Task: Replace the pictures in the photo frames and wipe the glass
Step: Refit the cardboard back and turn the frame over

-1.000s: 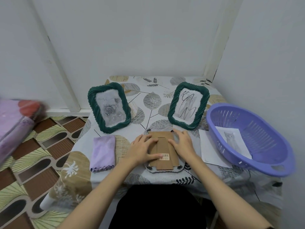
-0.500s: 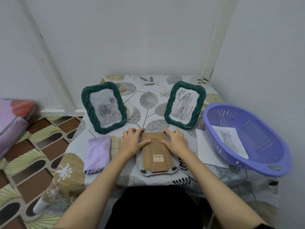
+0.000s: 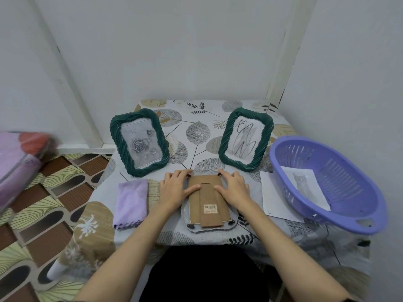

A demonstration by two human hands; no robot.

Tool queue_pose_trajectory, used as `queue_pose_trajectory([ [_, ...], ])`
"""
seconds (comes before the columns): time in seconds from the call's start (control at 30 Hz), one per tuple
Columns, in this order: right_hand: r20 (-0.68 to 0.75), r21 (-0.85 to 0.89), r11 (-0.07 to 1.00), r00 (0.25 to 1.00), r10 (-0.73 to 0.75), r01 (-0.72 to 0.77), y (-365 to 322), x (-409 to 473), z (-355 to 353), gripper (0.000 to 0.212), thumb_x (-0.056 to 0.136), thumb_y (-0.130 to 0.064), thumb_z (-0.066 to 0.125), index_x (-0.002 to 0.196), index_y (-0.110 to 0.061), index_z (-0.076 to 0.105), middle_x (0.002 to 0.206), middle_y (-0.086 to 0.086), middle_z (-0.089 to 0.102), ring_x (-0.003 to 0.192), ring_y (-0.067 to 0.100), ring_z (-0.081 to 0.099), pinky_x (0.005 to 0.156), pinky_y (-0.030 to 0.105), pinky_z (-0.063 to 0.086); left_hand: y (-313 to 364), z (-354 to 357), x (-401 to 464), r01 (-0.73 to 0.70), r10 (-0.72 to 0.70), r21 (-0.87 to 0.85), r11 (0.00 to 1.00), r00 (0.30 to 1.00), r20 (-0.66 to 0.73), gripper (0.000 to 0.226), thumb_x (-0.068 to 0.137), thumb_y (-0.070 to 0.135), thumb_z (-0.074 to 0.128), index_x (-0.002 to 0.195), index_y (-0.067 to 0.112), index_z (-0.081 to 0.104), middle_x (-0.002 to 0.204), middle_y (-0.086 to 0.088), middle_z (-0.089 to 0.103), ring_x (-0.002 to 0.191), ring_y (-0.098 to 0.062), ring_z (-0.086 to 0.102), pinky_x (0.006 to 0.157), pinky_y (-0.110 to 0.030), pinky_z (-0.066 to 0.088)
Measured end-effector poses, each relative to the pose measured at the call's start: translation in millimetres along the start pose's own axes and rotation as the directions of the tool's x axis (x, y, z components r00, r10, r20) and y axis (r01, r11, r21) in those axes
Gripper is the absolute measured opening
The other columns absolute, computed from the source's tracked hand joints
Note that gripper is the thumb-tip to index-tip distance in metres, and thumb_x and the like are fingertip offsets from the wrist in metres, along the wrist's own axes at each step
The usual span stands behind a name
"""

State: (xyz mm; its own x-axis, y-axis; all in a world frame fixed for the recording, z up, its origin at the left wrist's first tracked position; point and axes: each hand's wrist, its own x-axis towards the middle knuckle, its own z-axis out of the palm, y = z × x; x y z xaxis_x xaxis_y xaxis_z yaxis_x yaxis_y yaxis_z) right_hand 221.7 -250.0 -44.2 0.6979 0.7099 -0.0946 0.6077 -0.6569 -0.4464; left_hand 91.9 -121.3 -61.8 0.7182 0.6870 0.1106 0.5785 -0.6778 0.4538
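Two hands, left hand (image 3: pixel 176 188) and right hand (image 3: pixel 234 188), press flat with fingers spread, gripping nothing, on one face-down frame (image 3: pixel 209 203) at the surface's (image 3: pixel 196 136) near edge, one purple cloth (image 3: pixel 130 203) and one purple basket (image 3: pixel 327 182) beside it, two green frames (image 3: pixel 139 142) (image 3: pixel 245 139) upright beyond.

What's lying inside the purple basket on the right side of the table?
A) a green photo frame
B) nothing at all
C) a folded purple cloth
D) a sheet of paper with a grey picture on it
D: a white printed sheet with a grey picture, maybe a cat, rests against the inner wall of the purple basket; the purple cloth lies on the table to the left, and both green frames stand outside it.
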Motion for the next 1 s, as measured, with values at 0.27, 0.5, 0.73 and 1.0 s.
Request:
queue_pose_trajectory([
  [0.27, 0.016, 0.010, 1.000, 1.000, 0.001, -0.001, -1, -2, -2, 0.059, 0.089, -0.042, 0.053, 0.142, -0.031, 0.031, 0.132, 0.011, 0.039, 0.126, 0.027, 0.036, 0.102, 0.044, 0.032, -1, 1, -2, 0.002, -0.005, -0.082, 0.997, 0.999, -0.042, 0.045, 0.074, 0.057, 0.062, 0.108, 0.027, 0.058, 0.120, 0.007, 0.057, 0.111, -0.022, 0.041, 0.085, -0.033, 0.034],
  [0.5, 0.078, -0.030, 0.999, 0.997, -0.011, 0.013, 0, 2, -6, 0.053, 0.090, -0.043, 0.051, 0.139, -0.036, 0.034, 0.132, 0.011, 0.038, 0.126, 0.028, 0.034, 0.102, 0.045, 0.031, 1, 1, -4, 0.005, -0.008, -0.066, 0.998, 0.999, -0.047, 0.050, 0.075, 0.057, 0.061, 0.117, 0.029, 0.055, 0.122, 0.006, 0.056, 0.114, -0.022, 0.041, 0.086, -0.034, 0.034],
  [0.73, 0.070, -0.074, 0.997, 0.997, -0.034, 0.039, 0, 1, -7, 0.050, 0.091, -0.044, 0.050, 0.138, -0.033, 0.038, 0.130, 0.010, 0.039, 0.125, 0.027, 0.035, 0.100, 0.045, 0.031, -2, 3, -3, -0.002, -0.003, -0.089, 0.996, 0.999, -0.050, 0.046, 0.075, 0.056, 0.062, 0.111, 0.028, 0.059, 0.121, 0.007, 0.058, 0.111, -0.022, 0.040, 0.084, -0.031, 0.031],
  [1.0, 0.067, 0.232, 0.971, 0.995, -0.067, 0.050, 15, -6, -14, 0.056, 0.089, -0.039, 0.054, 0.141, -0.034, 0.033, 0.115, 0.007, 0.044, 0.116, 0.026, 0.044, 0.102, 0.045, 0.037, -1, -4, -9, 0.009, -0.008, -0.084, 0.996, 1.000, 0.010, 0.062, 0.078, 0.063, 0.052, 0.130, 0.031, 0.045, 0.143, 0.001, 0.040, 0.127, -0.025, 0.034, 0.102, -0.040, 0.030],
])
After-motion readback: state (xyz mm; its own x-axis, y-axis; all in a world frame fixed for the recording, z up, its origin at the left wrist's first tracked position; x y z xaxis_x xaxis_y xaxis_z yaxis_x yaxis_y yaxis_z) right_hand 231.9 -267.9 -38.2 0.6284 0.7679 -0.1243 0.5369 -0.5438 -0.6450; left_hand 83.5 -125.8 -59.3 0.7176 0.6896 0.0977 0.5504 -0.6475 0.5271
